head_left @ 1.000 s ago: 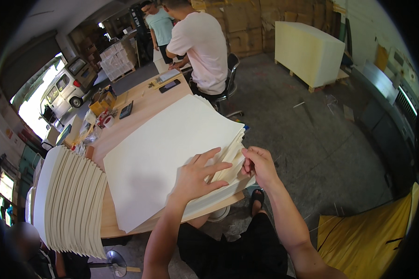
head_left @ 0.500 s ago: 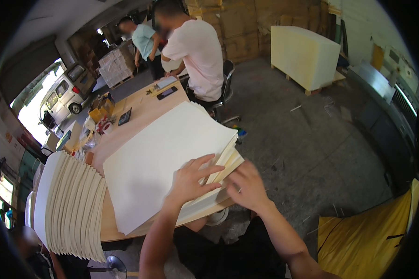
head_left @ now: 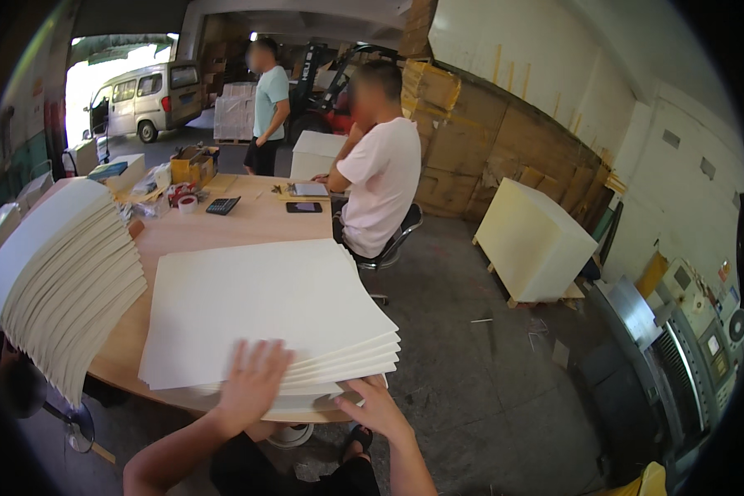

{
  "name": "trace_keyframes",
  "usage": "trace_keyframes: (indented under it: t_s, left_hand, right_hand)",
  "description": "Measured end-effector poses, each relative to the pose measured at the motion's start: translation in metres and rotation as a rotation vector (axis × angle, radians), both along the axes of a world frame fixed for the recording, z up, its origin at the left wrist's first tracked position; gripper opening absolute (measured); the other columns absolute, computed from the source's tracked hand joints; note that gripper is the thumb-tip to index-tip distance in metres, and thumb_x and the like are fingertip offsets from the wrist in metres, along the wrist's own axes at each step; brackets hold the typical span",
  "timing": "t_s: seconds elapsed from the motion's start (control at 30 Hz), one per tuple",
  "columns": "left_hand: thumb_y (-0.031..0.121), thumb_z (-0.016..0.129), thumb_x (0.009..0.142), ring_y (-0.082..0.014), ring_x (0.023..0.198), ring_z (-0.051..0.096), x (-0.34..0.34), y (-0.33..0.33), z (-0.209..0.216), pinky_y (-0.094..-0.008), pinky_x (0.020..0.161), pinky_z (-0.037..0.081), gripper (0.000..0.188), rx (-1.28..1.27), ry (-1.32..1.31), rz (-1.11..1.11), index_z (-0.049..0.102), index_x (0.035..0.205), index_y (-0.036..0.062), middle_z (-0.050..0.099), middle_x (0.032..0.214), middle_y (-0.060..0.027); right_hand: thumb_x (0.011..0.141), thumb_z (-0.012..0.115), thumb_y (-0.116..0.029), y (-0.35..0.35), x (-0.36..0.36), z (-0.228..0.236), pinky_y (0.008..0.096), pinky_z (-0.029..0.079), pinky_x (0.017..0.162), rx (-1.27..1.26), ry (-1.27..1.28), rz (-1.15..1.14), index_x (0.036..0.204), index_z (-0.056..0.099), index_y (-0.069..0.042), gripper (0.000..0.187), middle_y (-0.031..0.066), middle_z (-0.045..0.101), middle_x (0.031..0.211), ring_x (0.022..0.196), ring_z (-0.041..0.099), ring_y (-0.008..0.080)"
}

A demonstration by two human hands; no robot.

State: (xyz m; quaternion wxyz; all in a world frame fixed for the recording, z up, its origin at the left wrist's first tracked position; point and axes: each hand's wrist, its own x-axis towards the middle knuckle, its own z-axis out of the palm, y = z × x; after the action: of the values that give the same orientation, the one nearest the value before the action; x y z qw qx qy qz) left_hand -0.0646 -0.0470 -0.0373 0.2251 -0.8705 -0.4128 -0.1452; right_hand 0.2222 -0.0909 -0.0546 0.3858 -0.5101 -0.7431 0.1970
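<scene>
A stack of large white paper sheets [head_left: 256,298] lies on the wooden table in front of me. Its right end is fanned into several stepped layers. Over the near edge of the stack is my left hand [head_left: 255,387], slightly blurred, fingers spread. My right hand [head_left: 378,407] is at the near right corner, thumb and fingers apart against the lower sheets; some fingertips are partly hidden. On the left stands a second pile of white sheets [head_left: 74,264], its many layers curved and fanned over the table edge.
On the table [head_left: 248,219] are a calculator [head_left: 222,206], a phone [head_left: 304,207], a tape roll [head_left: 188,203] and a yellow box [head_left: 193,166]. A person in a pale pink shirt [head_left: 384,182] sits beyond; another stands farther back. A pallet of paper [head_left: 537,240] and a machine [head_left: 678,347] are at right.
My view has swung up and rightward. My left hand has moved off the right corner sheets to the near edge. The corner layers now show as separate steps. The farther person stands more upright.
</scene>
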Motion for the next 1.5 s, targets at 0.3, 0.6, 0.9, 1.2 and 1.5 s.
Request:
trace_keyframes:
  t_s: [0.3,0.6,0.9,1.2,1.5]
  left_hand:
    - [0.012,0.074,0.079,-0.0389,0.141,0.050,-0.193,-0.045,-0.022,-0.0726,0.124,0.022,0.031,0.470,-0.373,0.498,0.069,0.109,0.0097,0.062,0.131,-0.0099]
    - [0.020,0.078,0.075,-0.0308,0.112,0.066,-0.150,-0.111,0.006,-0.0791,0.120,0.023,0.019,0.288,-0.432,0.270,0.062,0.081,0.0099,0.065,0.092,-0.0025]
    - [0.057,0.093,0.069,-0.0355,0.150,0.039,-0.124,-0.157,-0.023,-0.0638,0.119,0.036,0.106,-0.446,-1.715,0.133,0.045,0.150,0.0074,0.036,0.158,-0.0187]
    - [0.054,0.041,0.109,-0.0296,0.124,0.065,-0.185,-0.074,-0.053,-0.0457,0.105,0.053,0.066,-1.244,-2.396,-0.277,0.048,0.151,0.0033,0.064,0.141,-0.0137]
    - [0.009,0.060,0.096,-0.0291,0.111,0.072,-0.171,-0.085,-0.011,-0.0420,0.096,0.059,0.051,-1.289,-2.147,0.073,0.052,0.144,-0.0064,0.069,0.127,-0.0189]
  right_hand:
    - [0.086,0.080,-0.032,-0.001,-0.014,-0.010,0.0535,0.039,0.110,0.078,-0.107,-0.084,0.113,0.072,-0.005,0.038,0.0182,0.062,0.128,0.126,0.054,0.0422]
    - [0.083,0.082,-0.030,0.004,-0.027,-0.014,0.0563,0.036,0.112,0.273,-0.299,-0.167,0.120,0.070,-0.005,0.046,0.0175,0.064,0.130,0.128,0.053,0.0435]
    - [0.081,0.083,-0.033,0.002,-0.019,-0.012,0.0552,0.031,0.119,0.037,-0.281,-0.059,0.134,0.066,-0.005,0.062,0.0206,0.058,0.143,0.138,0.047,0.0448]
    - [0.091,0.080,-0.047,0.000,-0.026,0.011,0.0499,0.029,0.123,-0.237,0.040,0.039,0.152,0.045,0.006,0.088,0.0305,0.047,0.154,0.147,0.039,0.0439]
    - [0.110,0.052,-0.027,-0.002,-0.068,-0.004,0.0477,0.045,0.114,-0.398,1.211,-0.049,0.146,0.049,0.003,0.048,0.0203,0.054,0.150,0.137,0.054,0.0332]
